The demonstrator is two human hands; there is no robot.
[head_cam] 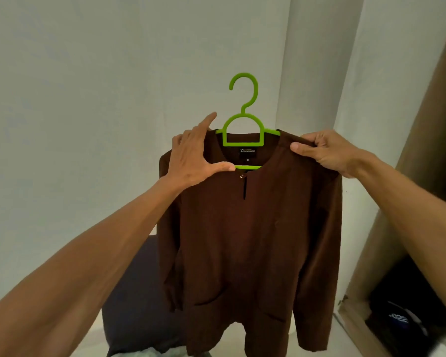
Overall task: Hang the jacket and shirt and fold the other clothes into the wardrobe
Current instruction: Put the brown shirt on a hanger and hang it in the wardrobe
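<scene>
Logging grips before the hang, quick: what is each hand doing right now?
Left hand: holds the brown shirt at one shoulder, index finger raised.
Right hand: pinches the shirt's other shoulder.

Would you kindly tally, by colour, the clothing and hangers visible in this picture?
Brown: 1, the shirt
Green: 1, the hanger
Dark: 1, the clothing pile in the wardrobe; its pieces cannot be told apart
Total: 3
</scene>
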